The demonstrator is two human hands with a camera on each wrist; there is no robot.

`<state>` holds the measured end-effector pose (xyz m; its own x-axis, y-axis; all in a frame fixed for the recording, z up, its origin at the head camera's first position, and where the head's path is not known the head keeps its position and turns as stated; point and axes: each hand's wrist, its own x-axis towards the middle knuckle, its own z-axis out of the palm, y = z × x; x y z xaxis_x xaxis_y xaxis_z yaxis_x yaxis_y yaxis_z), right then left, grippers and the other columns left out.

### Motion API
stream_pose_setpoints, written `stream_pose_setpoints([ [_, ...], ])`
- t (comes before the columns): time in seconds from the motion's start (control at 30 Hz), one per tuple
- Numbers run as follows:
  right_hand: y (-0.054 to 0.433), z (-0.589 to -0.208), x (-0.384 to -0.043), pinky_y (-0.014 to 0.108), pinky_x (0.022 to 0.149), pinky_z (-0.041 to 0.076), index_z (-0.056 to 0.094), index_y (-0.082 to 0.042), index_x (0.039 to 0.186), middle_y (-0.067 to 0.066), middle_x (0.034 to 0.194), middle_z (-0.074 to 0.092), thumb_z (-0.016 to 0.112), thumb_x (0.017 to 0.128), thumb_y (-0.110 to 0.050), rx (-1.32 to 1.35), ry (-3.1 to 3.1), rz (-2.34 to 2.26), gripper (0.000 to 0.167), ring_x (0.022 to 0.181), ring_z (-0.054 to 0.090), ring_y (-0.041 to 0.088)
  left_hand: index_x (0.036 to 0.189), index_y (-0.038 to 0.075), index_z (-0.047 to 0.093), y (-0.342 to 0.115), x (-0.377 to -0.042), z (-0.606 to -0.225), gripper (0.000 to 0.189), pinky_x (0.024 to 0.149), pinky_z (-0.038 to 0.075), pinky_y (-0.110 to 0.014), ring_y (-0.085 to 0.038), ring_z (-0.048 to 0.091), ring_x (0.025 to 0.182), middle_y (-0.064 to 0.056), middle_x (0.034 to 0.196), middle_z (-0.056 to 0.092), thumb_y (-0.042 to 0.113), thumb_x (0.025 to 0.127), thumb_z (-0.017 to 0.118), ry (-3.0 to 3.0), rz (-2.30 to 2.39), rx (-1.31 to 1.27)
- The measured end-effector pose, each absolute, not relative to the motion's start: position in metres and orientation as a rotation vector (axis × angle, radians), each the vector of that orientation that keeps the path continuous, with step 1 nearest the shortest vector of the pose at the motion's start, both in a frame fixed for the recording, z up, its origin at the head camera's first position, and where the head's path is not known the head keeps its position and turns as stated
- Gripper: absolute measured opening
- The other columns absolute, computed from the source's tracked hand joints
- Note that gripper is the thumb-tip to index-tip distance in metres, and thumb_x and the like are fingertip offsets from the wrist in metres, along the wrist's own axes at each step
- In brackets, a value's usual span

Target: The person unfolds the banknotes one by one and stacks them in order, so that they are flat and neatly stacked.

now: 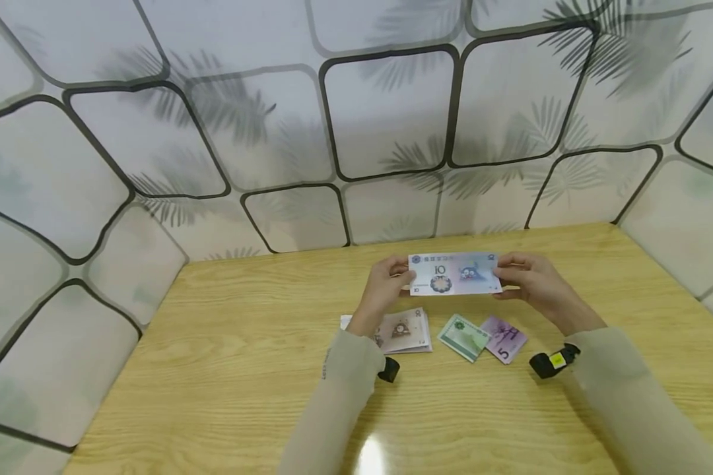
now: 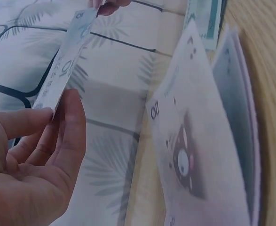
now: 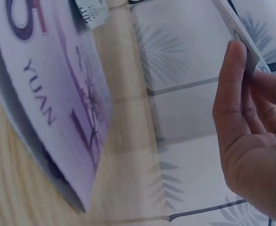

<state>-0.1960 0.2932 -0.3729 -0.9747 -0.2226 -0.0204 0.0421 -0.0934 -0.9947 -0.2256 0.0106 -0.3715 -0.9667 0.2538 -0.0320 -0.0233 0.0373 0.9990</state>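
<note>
A pale blue-violet play banknote (image 1: 455, 274) marked 10 is stretched flat between both hands, above the table. My left hand (image 1: 385, 285) pinches its left end between thumb and fingers, as the left wrist view also shows with the hand (image 2: 43, 150) in profile. At the other end, my right hand (image 1: 531, 284) pinches the note the same way; in the right wrist view its thumb and fingers (image 3: 232, 94) meet on the edge. Below the left wrist lies a stack of brownish play banknotes (image 1: 405, 332), the top one marked 50, partly covered by the forearm.
A green banknote (image 1: 465, 338) lies on the wooden table (image 1: 243, 369), its corner touching a purple banknote (image 1: 504, 339) marked 5. The purple one looks bent or stacked in the right wrist view. Behind the table stands a patterned wall (image 1: 392, 112).
</note>
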Motion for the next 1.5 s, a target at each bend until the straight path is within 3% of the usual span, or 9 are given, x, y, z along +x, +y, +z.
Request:
stream_pose_setpoints([
  [0.1,0.289,-0.373,-0.197,0.028,0.070,0.059,0.069,-0.012,0.095,0.001,0.091,0.065,0.054,0.103,0.001,-0.198,2.038,-2.132,0.021,0.080,0.065,0.013,0.129,-0.004,0.063,0.002,-0.224,-0.372,0.029,0.083,0.060,-0.047,-0.015,0.061,0.087,-0.010,0.105,0.063,0.001,0.100,0.061,2.101,2.031,0.242],
  [0.33,0.281,-0.373,-0.199,0.026,0.071,0.058,0.070,-0.012,0.094,0.001,0.091,0.065,0.055,0.102,0.004,-0.214,2.070,-2.039,0.023,0.081,0.064,0.013,0.126,-0.005,0.064,-0.018,-0.222,-0.372,0.027,0.074,0.062,-0.033,-0.017,0.061,0.085,-0.012,0.103,0.063,0.000,0.100,0.061,2.122,1.979,0.315],
  [0.67,0.272,-0.367,-0.198,0.029,0.073,0.060,0.068,-0.009,0.100,0.004,0.097,0.063,0.055,0.102,0.003,-0.294,2.098,-1.979,0.018,0.083,0.063,0.014,0.125,-0.008,0.064,-0.033,-0.217,-0.378,0.025,0.081,0.061,-0.041,-0.015,0.064,0.085,-0.015,0.103,0.067,-0.002,0.102,0.057,2.173,1.973,0.319],
  [0.97,0.261,-0.364,-0.198,0.029,0.071,0.061,0.069,-0.008,0.096,0.004,0.093,0.065,0.056,0.100,0.008,-0.330,1.991,-2.070,0.021,0.080,0.065,0.015,0.123,-0.007,0.066,-0.042,-0.215,-0.374,0.024,0.076,0.061,-0.033,-0.016,0.064,0.086,-0.016,0.104,0.068,-0.002,0.100,0.059,2.232,1.987,0.307],
  [1.2,0.252,-0.367,-0.191,0.029,0.070,0.061,0.068,-0.008,0.095,0.003,0.087,0.065,0.056,0.099,0.008,-0.321,1.964,-2.098,0.021,0.077,0.064,0.013,0.123,-0.008,0.066,-0.050,-0.211,-0.372,0.024,0.081,0.061,-0.041,-0.016,0.065,0.085,-0.015,0.102,0.068,-0.002,0.100,0.059,2.253,1.956,0.329],
  [1.5,0.238,-0.373,-0.191,0.027,0.070,0.060,0.064,-0.002,0.098,0.004,0.089,0.063,0.055,0.100,0.008,-0.273,2.013,-2.066,0.014,0.076,0.063,0.013,0.120,-0.009,0.066,-0.057,-0.209,-0.375,0.022,0.079,0.061,-0.038,-0.014,0.063,0.082,-0.011,0.096,0.067,-0.003,0.099,0.060,2.256,1.998,0.268],
])
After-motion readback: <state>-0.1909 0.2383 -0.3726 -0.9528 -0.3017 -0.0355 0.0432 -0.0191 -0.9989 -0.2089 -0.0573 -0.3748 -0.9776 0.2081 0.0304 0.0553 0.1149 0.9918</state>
